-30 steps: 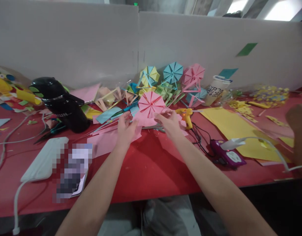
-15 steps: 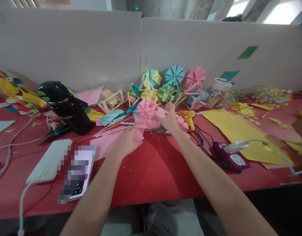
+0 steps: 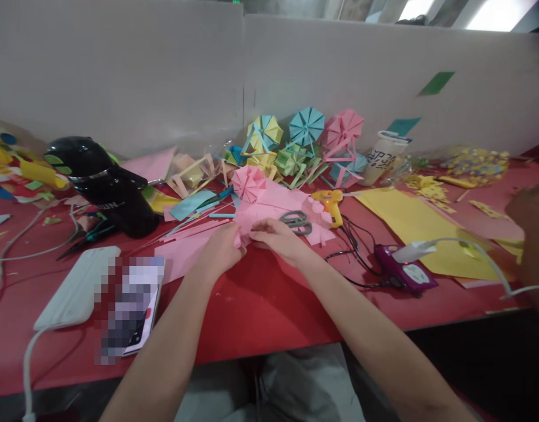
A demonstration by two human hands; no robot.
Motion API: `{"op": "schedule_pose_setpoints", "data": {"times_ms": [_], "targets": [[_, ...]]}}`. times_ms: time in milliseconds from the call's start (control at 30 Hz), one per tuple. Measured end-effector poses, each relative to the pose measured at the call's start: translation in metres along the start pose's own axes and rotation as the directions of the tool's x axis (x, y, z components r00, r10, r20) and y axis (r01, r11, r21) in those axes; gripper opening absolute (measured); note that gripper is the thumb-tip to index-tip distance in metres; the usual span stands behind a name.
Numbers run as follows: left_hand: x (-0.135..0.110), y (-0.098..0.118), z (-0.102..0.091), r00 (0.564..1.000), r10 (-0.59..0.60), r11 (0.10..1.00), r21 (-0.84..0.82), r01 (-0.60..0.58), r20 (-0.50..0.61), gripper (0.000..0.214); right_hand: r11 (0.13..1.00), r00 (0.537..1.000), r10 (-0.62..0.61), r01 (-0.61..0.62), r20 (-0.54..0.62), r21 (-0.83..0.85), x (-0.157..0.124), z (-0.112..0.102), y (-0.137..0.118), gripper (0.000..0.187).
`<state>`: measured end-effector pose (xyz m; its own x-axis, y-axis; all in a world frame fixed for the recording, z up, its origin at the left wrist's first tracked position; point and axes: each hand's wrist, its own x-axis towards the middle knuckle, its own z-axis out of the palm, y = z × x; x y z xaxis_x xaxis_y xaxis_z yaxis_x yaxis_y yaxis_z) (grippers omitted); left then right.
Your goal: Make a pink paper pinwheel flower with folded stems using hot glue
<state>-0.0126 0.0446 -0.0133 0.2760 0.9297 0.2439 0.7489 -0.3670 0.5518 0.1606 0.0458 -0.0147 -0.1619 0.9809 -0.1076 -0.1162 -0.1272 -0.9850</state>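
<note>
between my forearms, the red surface (image 3: 261,310) shows from my wrists down to its near edge, and that's the broadest stretch of red about me. my left hand (image 3: 219,252) has its grip closed on a small pink piece (image 3: 238,239), above the middle of the surface. my right hand (image 3: 280,240) comes in beside it, fingers bent toward the piece; whether that grip touches it, i cannot tell.

just beyond my fingers lies a pink sheet (image 3: 276,196), with a folded pink wheel (image 3: 249,184) at its far left. scissors (image 3: 296,223) lie past my right hand, handles showing. a yellow glue gun (image 3: 333,202) stands near them, and its black cables (image 3: 355,252) trail along my right side toward a purple power socket (image 3: 403,272). yellow sheets (image 3: 423,234) spread behind that, and another person's arm (image 3: 533,240) comes in at the far right.

on my left, a phone (image 3: 142,316) sits just beside my forearm, close to the near edge, with a white slab (image 3: 78,287) next to it. a black bottle (image 3: 106,193) and pliers (image 3: 87,240) are farther back. at the rear, a row of folded paper wheels (image 3: 307,126) and a cup (image 3: 384,158) stand before a pale partition (image 3: 120,76).
</note>
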Motion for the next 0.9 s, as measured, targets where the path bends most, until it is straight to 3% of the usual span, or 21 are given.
{"op": "schedule_pose_setpoints", "data": {"times_ms": [67, 167, 267, 367, 500, 600, 800, 900], "targets": [[0.0, 0.003, -0.002, 1.0, 0.021, 0.999, 0.024, -0.021, 0.018, 0.026, 0.991, 0.999, 0.05, -0.051, 0.013, 0.127, -0.003, 0.005, 0.002, 0.027], [0.0, 0.004, -0.003, 1.0, -0.018, 0.999, 0.045, 0.018, 0.009, 0.024, 0.982, 0.996, 0.088, -0.09, 0.02, 0.164, -0.003, 0.01, 0.004, 0.032], [0.0, 0.003, 0.0, 0.997, -0.071, 0.997, -0.023, 0.071, 0.003, 0.031, 0.995, 0.997, 0.071, -0.073, 0.03, 0.065, 0.0, 0.014, 0.009, 0.031], [0.0, 0.004, 0.005, 0.99, -0.14, 0.969, -0.204, 0.137, -0.002, 0.046, 0.996, 1.0, -0.005, 0.007, 0.022, -0.085, 0.003, 0.016, 0.013, 0.027], [-0.002, 0.009, 0.007, 0.986, -0.149, 0.873, -0.459, 0.167, 0.074, 0.079, 0.978, 0.995, -0.1, 0.095, -0.016, -0.186, 0.005, 0.013, 0.013, 0.023], [-0.004, 0.014, 0.007, 0.984, -0.106, 0.803, -0.572, 0.169, 0.141, 0.093, 0.972, 0.988, -0.112, 0.087, -0.102, -0.218, 0.006, 0.008, 0.01, 0.023], [-0.005, 0.022, 0.01, 0.973, -0.1, 0.619, -0.753, 0.224, 0.207, 0.095, 0.964, 0.983, -0.139, 0.108, -0.116, -0.242, 0.005, 0.0, 0.008, 0.024], [-0.004, 0.023, 0.01, 0.982, -0.108, 0.555, -0.809, 0.191, 0.158, 0.088, 0.929, 0.974, -0.212, 0.177, -0.077, -0.324, 0.008, -0.015, 0.002, 0.034]]}}
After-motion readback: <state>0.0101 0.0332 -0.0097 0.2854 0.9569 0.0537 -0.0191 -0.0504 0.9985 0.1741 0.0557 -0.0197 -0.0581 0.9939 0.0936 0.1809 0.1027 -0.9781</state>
